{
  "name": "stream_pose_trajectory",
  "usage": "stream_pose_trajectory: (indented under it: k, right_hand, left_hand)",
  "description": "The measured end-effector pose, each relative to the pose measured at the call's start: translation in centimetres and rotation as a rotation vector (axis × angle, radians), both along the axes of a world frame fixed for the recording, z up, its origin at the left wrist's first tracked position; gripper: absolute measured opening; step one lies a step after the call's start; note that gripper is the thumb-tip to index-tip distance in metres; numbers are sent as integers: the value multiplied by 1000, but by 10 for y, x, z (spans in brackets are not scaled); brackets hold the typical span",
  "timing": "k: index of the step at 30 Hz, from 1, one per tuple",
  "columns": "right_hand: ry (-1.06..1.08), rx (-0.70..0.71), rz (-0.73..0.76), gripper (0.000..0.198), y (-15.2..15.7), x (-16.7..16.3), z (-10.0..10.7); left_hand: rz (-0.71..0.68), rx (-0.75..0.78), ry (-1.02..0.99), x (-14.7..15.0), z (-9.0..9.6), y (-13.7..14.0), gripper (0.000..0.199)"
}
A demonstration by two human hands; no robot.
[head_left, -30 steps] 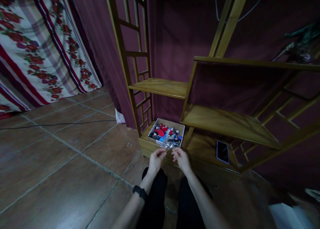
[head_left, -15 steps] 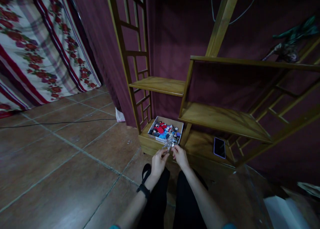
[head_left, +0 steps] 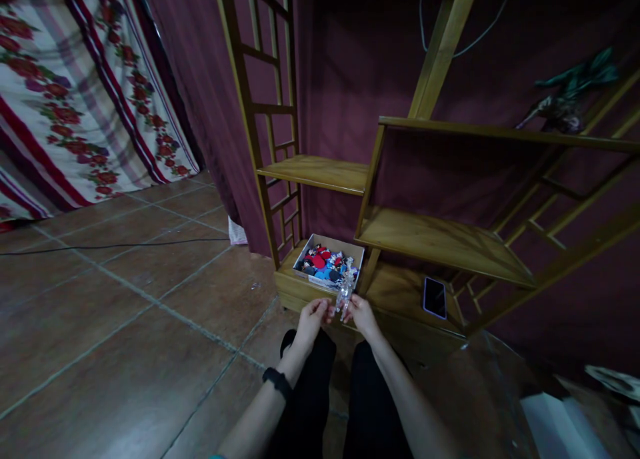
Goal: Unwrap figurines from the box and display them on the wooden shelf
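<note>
A clear, shiny piece that looks like plastic [head_left: 345, 295] is pinched in the fingers of my right hand [head_left: 363, 317], upright in front of the box; its exact kind is too small to tell. My left hand [head_left: 313, 320] is just left of it with fingers curled and pressed together. Whether anything is in those fingertips I cannot make out. Right behind both hands stands a shallow white cardboard box [head_left: 337, 239], holding many small red, blue, black and white figures [head_left: 320, 261]. The clear piece covers part of the box's front right corner.
The box sits on the low left shelf of a wooden rack [head_left: 373, 169]. A phone [head_left: 435, 297] lies on the bottom shelf to the right. A dark green ornament [head_left: 570, 92] stands on the upper shelf. A black cable [head_left: 125, 245] crosses the tiled floor [head_left: 125, 352].
The clear piece has turned from lying across both hands to standing upright in my right hand. My left hand has drawn slightly away to the left. The view has shifted a little.
</note>
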State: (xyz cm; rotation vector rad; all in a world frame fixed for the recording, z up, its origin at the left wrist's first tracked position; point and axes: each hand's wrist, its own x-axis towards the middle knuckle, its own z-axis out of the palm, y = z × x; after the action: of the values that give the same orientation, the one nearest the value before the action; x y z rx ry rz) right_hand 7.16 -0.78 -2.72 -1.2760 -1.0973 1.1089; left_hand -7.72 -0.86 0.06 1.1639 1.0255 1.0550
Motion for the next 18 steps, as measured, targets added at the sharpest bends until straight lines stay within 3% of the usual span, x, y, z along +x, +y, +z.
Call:
stream_pose_trajectory:
  k: [3,8,13,18]
  right_hand:
    - [6,-5,47,27,-2,-1,2]
    - [-26,32,122,29,-1,3,3]
    - [-48,45,70,30,2,5,4]
    - [-2,6,7,42,0,7,5]
  left_hand:
    - [-203,-126,-87,4,0,4,43]
    - [-309,-205,-154,3,0,3,35]
    - [-289,-233,-181,8,-7,9,34]
    - [-149,-195,-228,15,-15,22,36]
